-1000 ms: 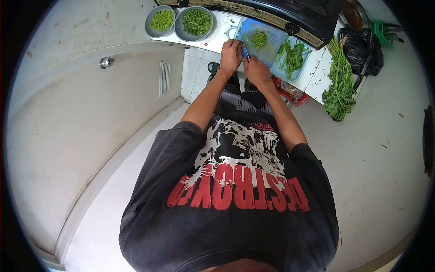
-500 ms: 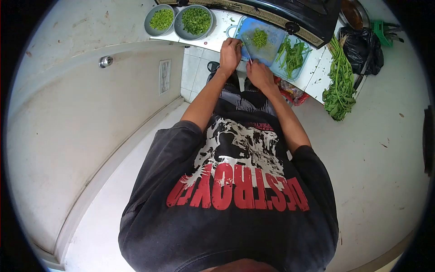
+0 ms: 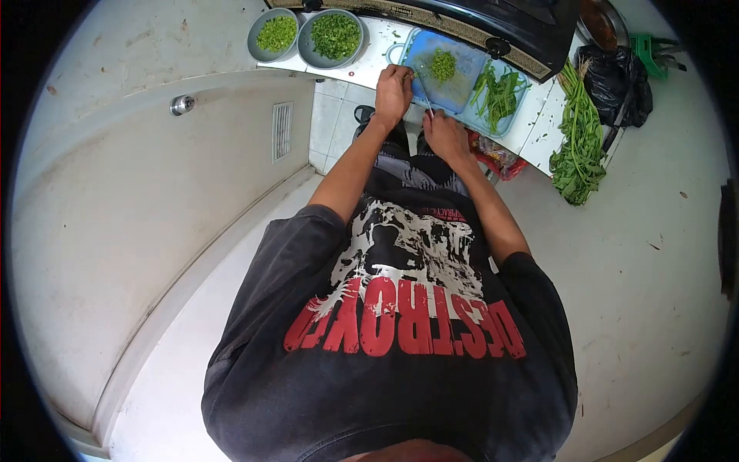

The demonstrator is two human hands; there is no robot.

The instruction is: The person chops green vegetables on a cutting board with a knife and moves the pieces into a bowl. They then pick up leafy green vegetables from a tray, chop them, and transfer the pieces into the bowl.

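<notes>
My right hand (image 3: 446,137) is closed round the handle of a knife (image 3: 426,95), whose thin blade points up and left over the blue cutting board (image 3: 460,86). At the board's left edge my left hand (image 3: 394,94) has its fingers bent together, with a bit of green stalk showing at the fingertips. A small heap of chopped green stalks (image 3: 443,65) lies on the board. To the right, leafy greens (image 3: 499,94) rest in the light blue tray (image 3: 514,129).
Two grey bowls, one of pale chopped stalks (image 3: 276,33) and one of darker chopped greens (image 3: 334,36), stand at the left. A black stove (image 3: 462,23) is behind the board. Further right are a long bunch of greens (image 3: 579,146), a black bag (image 3: 616,85) and a green rack (image 3: 650,55).
My right hand and the knife have shifted slightly down and to the right, away from the board. My left hand stays nearly in place.
</notes>
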